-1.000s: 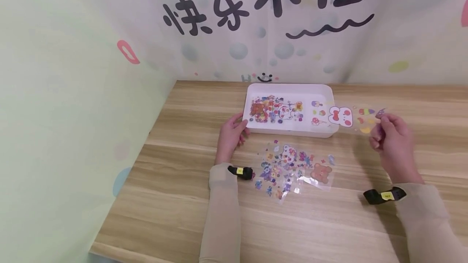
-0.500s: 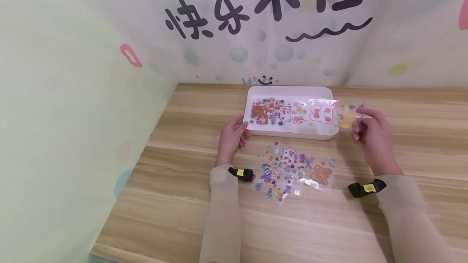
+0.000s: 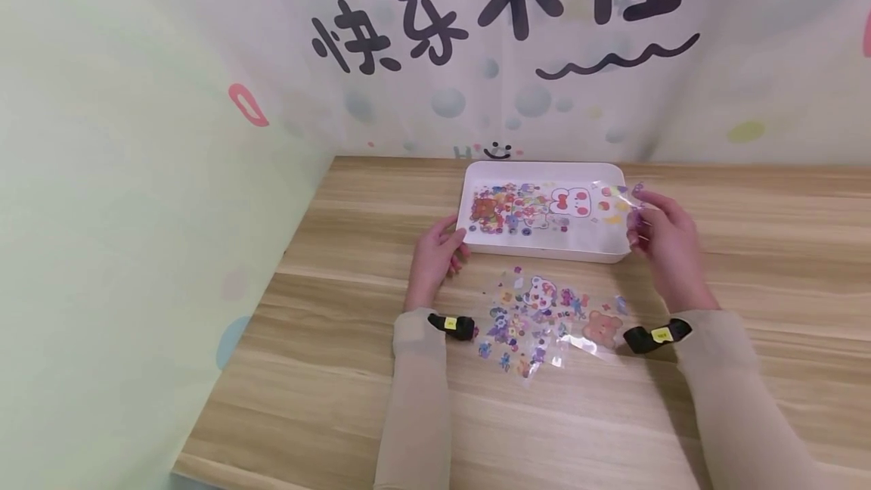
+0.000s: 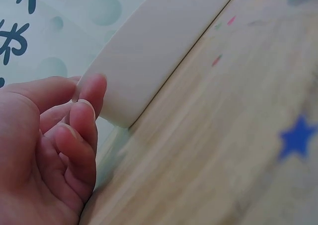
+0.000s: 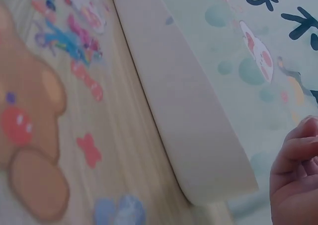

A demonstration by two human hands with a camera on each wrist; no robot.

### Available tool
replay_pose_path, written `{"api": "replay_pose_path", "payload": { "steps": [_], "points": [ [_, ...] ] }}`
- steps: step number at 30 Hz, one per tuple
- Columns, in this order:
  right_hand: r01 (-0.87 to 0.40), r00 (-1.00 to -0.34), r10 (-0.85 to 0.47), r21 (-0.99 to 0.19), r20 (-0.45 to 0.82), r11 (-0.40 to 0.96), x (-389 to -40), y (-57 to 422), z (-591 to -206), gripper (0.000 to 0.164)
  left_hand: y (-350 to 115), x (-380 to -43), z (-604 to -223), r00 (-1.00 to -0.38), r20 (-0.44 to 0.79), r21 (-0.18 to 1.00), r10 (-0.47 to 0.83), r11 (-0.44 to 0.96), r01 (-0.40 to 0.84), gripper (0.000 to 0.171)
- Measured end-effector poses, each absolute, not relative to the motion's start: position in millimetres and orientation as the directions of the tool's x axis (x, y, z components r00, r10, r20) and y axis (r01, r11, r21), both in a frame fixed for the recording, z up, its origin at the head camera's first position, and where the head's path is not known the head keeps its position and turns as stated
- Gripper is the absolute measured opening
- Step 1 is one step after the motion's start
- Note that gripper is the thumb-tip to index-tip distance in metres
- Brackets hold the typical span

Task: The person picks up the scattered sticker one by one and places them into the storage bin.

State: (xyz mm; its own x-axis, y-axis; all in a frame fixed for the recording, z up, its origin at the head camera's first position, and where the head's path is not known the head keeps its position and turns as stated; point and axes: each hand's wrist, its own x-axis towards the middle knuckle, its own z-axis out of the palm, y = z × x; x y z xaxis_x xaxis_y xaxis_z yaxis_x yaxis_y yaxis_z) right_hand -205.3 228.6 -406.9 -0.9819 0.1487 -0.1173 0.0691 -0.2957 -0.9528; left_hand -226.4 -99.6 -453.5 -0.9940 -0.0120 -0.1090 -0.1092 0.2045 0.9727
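The white tray (image 3: 544, 253) holds a heap of colorful stickers (image 3: 486, 210) at its left end, and a clear rabbit sticker sheet (image 3: 571, 203) reaches over its right half, its far end pinched in the curled fingers of the right hand (image 3: 668, 252). The left hand's (image 3: 432, 263) fingers pinch the tray's near left corner; more sticker sheets (image 3: 540, 293) overlap on the table (image 3: 327, 369) just in front.
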Motion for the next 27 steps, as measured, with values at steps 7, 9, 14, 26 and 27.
{"api": "replay_pose_path", "payload": {
  "steps": [7, 9, 14, 26, 27],
  "points": [
    [0.134, -0.983, 0.097, -0.972, -0.155, -0.195, -206.8, 214.1, -395.2, 0.042, -98.6, -227.2, -453.8, -0.994, -0.11, 0.973, -0.007, 0.205, -0.109, 0.049],
    [0.136, -0.984, 0.095, -0.976, -0.153, -0.17, -208.6, 210.9, -395.6, 0.043, -98.5, -226.8, -453.4, -0.995, -0.099, 0.974, -0.009, 0.202, -0.099, 0.048],
    [0.125, -0.986, 0.094, -0.985, -0.136, -0.117, -214.3, 204.7, -398.0, 0.044, -98.8, -226.4, -453.0, -0.998, -0.068, 0.977, -0.02, 0.2, -0.07, 0.044],
    [0.097, -0.99, 0.097, -0.995, -0.098, -0.008, -224.8, 197.2, -401.4, 0.043, -97.6, -226.7, -455.4, -0.996, -0.075, 0.97, -0.039, 0.227, -0.082, 0.041],
    [0.1, -0.991, 0.095, -0.995, -0.099, 0.0, -225.9, 196.1, -401.8, 0.043, -97.2, -226.4, -455.3, -0.997, -0.074, 0.971, -0.039, 0.225, -0.081, 0.041]
  ]
}}
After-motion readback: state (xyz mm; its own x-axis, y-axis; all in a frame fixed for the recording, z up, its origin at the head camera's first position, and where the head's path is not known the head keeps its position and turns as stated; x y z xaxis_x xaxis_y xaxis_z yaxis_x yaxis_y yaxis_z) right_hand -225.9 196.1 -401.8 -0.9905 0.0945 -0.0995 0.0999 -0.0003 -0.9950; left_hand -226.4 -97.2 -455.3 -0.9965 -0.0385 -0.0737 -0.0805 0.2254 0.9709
